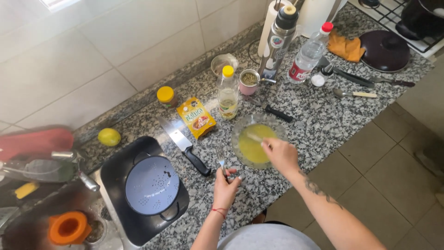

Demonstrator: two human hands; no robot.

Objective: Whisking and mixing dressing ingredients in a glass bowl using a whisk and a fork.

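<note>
A clear glass bowl [237,135] with a yellow liquid stands on the speckled granite counter [319,125]. My right hand [280,155] is over the bowl's near right rim, fingers closed on a pale utensil [254,136] that dips into the liquid. My left hand [225,187] rests on the counter just left of the bowl, gripping a metal fork [220,157] whose tines point away from me. A large knife with a black handle [185,146] lies to the left of the fork.
Behind the bowl stand an oil bottle [228,92], a yellow packet [196,117], a small jar [165,96], a cup [249,81], a steel flask [279,39] and a water bottle [307,54]. A colander [151,186] sits on a black pan by the sink; a lemon [109,137] lies near the wall.
</note>
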